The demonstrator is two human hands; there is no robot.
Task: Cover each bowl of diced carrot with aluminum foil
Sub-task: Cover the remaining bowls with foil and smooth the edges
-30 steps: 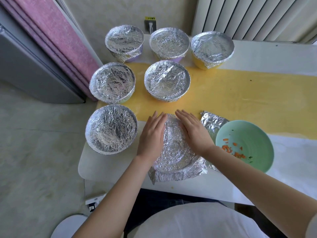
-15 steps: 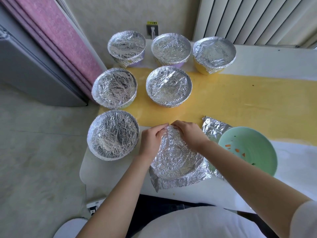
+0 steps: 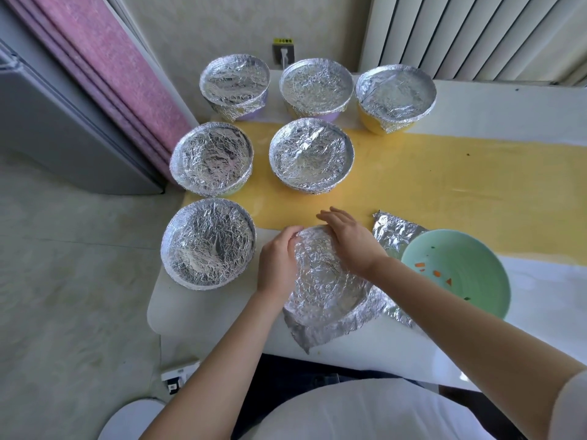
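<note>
Because the crinkled aluminum foil sheet [image 3: 324, 281] at lower centre is thin, light and keeps whatever crease it is given, it is best worked at its edge and folded down over the rim of the bowl hidden beneath it. The pressure should be gentle, since a hard pull would likely tear it. The left hand [image 3: 278, 265] has its fingers curled over the sheet's far-left edge, pinching it at the rim. The right hand [image 3: 351, 241] lies flatter, fingers nearly straight, pressing the far-right edge down and gripping nothing. The near edge flares loose in a ragged skirt on the white table [image 3: 365, 347]. At right sits a smooth, glossy green bowl [image 3: 476, 300], uncovered, with a few bits of diced carrot [image 3: 437, 274] inside and a second foil piece [image 3: 395, 231] partly behind it. Six round foil-covered bowls [image 3: 208, 244] fill the upper left, some on a yellow runner [image 3: 444, 176].
</note>
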